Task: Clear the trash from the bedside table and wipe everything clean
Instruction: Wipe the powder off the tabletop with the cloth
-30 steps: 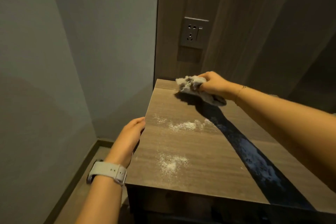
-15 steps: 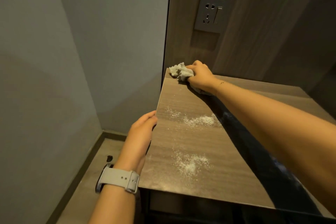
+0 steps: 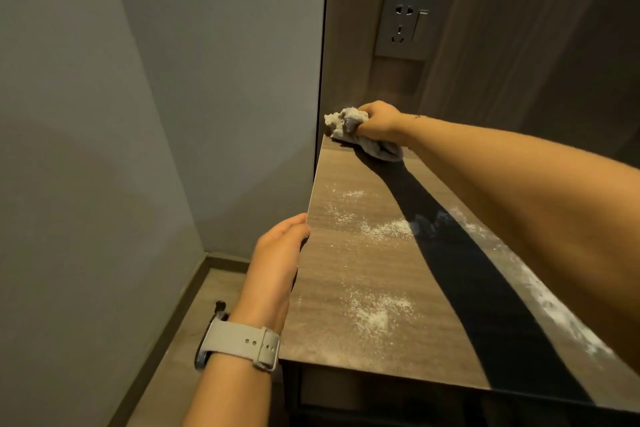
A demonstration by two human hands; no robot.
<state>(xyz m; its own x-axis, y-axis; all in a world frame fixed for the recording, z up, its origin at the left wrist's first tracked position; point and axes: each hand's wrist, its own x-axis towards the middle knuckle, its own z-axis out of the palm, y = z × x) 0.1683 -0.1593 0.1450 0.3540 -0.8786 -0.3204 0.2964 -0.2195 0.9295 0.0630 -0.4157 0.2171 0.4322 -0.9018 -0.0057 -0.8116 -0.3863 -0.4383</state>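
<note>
A wooden bedside table [image 3: 332, 288] fills the lower right of the head view. White powder [image 3: 374, 312] lies scattered on its top in patches, with more [image 3: 384, 229] further back and along the right side. My right hand [image 3: 377, 121] grips a crumpled grey cloth [image 3: 346, 126] pressed on the table's far left corner, against the wall panel. My left hand [image 3: 277, 253] is cupped against the table's left edge, fingers relaxed, holding nothing. A grey watch [image 3: 239, 347] is on that wrist.
A grey wall [image 3: 138, 114] stands close on the left, leaving a narrow strip of wooden floor [image 3: 194, 340] beside the table. A wood-panelled wall carries a grey power socket [image 3: 408, 24] above the table's back edge.
My right hand has slid the cloth left along the back edge into the far left corner. My left hand stays cupped at the left edge. The view has shifted closer.
</note>
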